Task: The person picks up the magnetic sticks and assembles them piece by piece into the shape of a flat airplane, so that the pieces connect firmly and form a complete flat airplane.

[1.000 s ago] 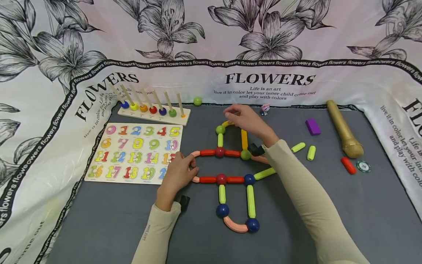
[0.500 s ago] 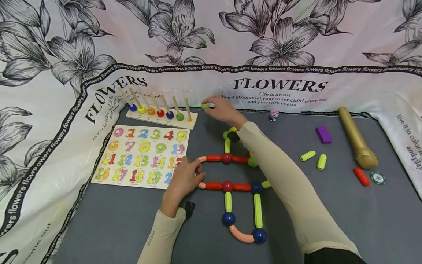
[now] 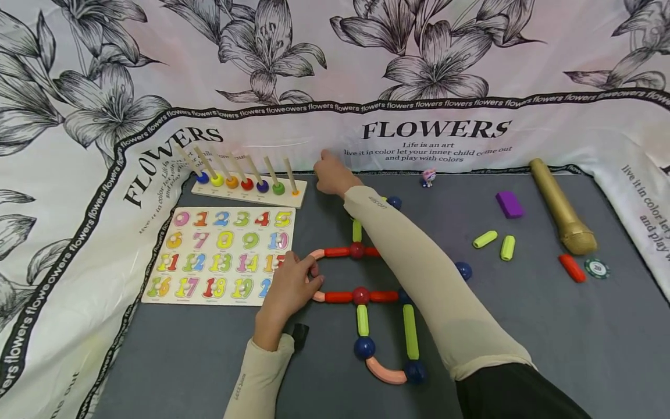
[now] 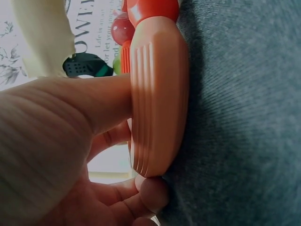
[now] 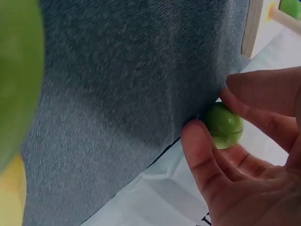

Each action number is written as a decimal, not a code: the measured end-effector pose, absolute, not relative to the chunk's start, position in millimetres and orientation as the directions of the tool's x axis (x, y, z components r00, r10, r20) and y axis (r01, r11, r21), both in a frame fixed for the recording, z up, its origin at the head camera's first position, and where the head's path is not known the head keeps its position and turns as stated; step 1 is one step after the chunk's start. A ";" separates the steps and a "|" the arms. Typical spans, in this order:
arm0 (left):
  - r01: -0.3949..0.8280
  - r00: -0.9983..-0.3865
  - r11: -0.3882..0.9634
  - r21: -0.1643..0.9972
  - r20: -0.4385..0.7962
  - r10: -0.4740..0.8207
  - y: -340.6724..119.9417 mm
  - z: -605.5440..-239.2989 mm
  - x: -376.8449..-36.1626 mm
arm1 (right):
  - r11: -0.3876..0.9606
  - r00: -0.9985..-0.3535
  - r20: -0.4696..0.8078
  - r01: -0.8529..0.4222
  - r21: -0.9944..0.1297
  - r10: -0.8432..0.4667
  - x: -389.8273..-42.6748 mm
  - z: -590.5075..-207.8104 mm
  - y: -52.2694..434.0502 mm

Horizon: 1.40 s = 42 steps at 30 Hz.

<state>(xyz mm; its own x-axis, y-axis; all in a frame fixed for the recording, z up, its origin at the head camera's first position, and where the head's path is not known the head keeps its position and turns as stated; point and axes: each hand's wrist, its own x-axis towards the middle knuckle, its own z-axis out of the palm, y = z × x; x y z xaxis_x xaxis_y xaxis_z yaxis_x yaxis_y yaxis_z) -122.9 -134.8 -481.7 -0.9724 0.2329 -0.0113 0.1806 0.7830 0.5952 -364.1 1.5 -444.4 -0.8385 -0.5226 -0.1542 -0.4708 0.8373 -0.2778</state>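
A layout of coloured rods and balls lies on the table, with red rods point(image 3: 339, 252), a dark red ball point(image 3: 361, 295) and blue balls point(image 3: 364, 348). At its left end my left hand point(image 3: 290, 285) pinches a curved peach rod point(image 4: 157, 94), the thumb on its ribbed side and fingertips at its lower end. My right hand point(image 3: 335, 174) reaches to the table's back edge. Its fingers curl round a green ball point(image 5: 223, 125), which the hand hides in the head view. The right sleeve covers part of the layout.
A number board point(image 3: 220, 256) lies left, with a peg stand point(image 3: 246, 195) behind it. To the right are short yellow-green rods point(image 3: 485, 239), a purple block point(image 3: 509, 205), a gold microphone point(image 3: 562, 209), a red rod point(image 3: 572, 268) and a chip point(image 3: 597, 268). A small figurine point(image 3: 428, 178) stands at the back.
My right hand has moved left and back from above the layout to the green ball, and its fingers have come round the ball. The left hand stays at the peach rod.
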 end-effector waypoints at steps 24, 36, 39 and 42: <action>0.161 -0.971 0.788 0.594 -0.047 0.234 -137.6 -479.4 -123.0 | 0.781 -0.950 -0.061 -0.214 -0.587 -0.306 -277.2 -396.0 199.8; 0.120 -0.969 0.780 0.614 -0.100 0.227 -139.1 -479.4 -123.6 | 0.848 -0.951 -0.157 -0.154 -0.508 -0.267 -224.5 -437.1 286.8; 0.127 -0.968 0.779 0.614 -0.096 0.234 -137.2 -480.0 -123.5 | 0.856 -0.954 -0.142 -0.163 -0.490 -0.263 -218.1 -444.5 297.3; 0.125 -0.967 0.781 0.612 -0.101 0.234 -134.8 -481.3 -123.8 | 0.861 -0.958 -0.135 -0.158 -0.483 -0.252 -213.2 -446.7 305.4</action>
<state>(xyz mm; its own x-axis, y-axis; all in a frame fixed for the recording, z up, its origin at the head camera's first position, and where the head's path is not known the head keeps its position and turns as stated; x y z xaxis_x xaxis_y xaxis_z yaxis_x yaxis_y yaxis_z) -123.8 -134.8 -481.3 -0.9670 0.2340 -0.1009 0.1250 0.7807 0.6122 -213.2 305.4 -446.7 -0.9584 -0.2516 -0.1347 -0.1582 0.8613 -0.4829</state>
